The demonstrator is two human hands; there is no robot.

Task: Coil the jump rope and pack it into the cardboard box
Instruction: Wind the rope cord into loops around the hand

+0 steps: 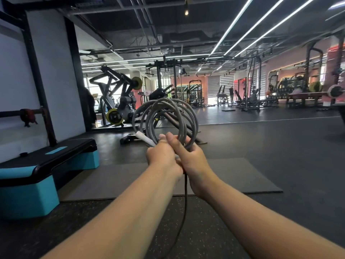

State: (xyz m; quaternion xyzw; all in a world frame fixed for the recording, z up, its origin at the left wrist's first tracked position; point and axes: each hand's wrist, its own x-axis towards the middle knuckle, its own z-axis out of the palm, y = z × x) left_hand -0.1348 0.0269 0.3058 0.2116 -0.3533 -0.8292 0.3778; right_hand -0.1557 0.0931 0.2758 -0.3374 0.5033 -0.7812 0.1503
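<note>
A grey jump rope (188, 111) is wound into several upright loops at arm's length in front of me. My left hand (160, 156) grips the bottom of the loops together with a white handle (143, 138) that sticks out up and to the left. My right hand (188, 156) is closed around the same bundle from the right, thumb on top. One dark free end of the rope (185, 195) hangs down between my forearms toward the floor. No cardboard box is in view.
I stand on dark rubber gym flooring with a grey mat (233, 176) ahead. A teal and black step platform (43, 171) sits at the left by a white wall. Weight machines (119, 101), racks and a distant person (231, 94) fill the background.
</note>
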